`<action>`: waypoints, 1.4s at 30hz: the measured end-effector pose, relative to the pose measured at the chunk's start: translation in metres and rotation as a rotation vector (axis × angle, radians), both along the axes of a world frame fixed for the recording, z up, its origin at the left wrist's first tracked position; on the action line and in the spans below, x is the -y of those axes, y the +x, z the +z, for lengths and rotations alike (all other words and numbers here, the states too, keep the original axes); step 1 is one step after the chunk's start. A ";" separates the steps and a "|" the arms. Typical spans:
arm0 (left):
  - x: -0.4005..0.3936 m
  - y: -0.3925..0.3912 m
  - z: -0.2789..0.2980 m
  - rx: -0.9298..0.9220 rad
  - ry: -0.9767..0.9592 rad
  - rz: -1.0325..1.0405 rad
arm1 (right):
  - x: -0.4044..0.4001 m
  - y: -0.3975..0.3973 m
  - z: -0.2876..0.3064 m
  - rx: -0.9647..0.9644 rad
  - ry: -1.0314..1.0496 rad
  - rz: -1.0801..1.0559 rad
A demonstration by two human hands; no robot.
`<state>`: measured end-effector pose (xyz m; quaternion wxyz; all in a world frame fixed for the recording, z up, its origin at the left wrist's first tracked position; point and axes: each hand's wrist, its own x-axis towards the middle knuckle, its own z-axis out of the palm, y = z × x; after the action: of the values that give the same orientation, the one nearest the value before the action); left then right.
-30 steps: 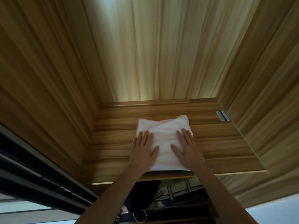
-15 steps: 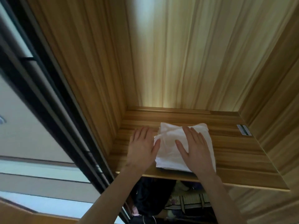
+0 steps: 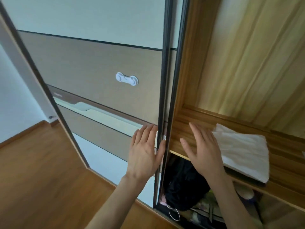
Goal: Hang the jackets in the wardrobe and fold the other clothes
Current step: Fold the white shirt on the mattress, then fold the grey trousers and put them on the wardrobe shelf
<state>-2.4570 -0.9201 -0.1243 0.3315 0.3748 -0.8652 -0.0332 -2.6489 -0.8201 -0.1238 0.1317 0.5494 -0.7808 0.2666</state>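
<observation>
Nearest the camera, two bare forearms reached up from the bottom edge; the left hand [image 3: 145,154] was spread flat with fingers apart, holding nothing, its thumb side against the dark edge frame [image 3: 162,113] of the sliding door [image 3: 99,66]; the right hand [image 3: 204,151] was likewise open and empty, fingers extended, raised in front of the wooden shelf [image 3: 283,156] and just beside the folded white cloth [image 3: 242,149], though whether it touched the cloth could not be told; the two hands were set apart, one on each side of the door frame; below the shelf, inside the wardrobe, hung a dark garment [image 3: 184,184] with a patterned piece of clothing [image 3: 208,207] just under it and a thin white cord [image 3: 173,214] dangling near the bottom rail; the folded white cloth lay flat on the shelf, its near edge slightly overhanging the shelf's front lip; the shelf and the inner walls [image 3: 247,55] of the wardrobe were striped light-and-brown wood grain, brightly lit higher up; on the door's brown panel sat a small white child-lock latch [image 3: 126,78], with pale panels above and below it; farther left lay a wood plank floor [image 3: 33,171] meeting a white wall [image 3: 13,96] at a skirting board
</observation>
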 end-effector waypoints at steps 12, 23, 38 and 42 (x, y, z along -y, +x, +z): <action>-0.003 0.275 0.027 0.010 -0.056 0.535 | 0.076 0.220 0.025 -0.064 -0.089 0.484; 0.016 0.459 0.029 -0.032 -0.074 0.938 | 0.181 0.391 0.044 -0.084 -0.106 0.809; 0.167 0.550 0.050 0.013 -0.172 1.131 | 0.394 0.520 0.058 -0.089 -0.084 1.051; 0.193 0.577 0.043 0.006 -0.160 1.173 | 0.436 0.552 0.050 -0.103 -0.045 1.083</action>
<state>-1.8799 -1.1136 -0.0811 0.3192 0.7644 -0.5144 0.2220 -2.0972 -1.2557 -0.0734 0.0255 0.8826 -0.3725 0.2857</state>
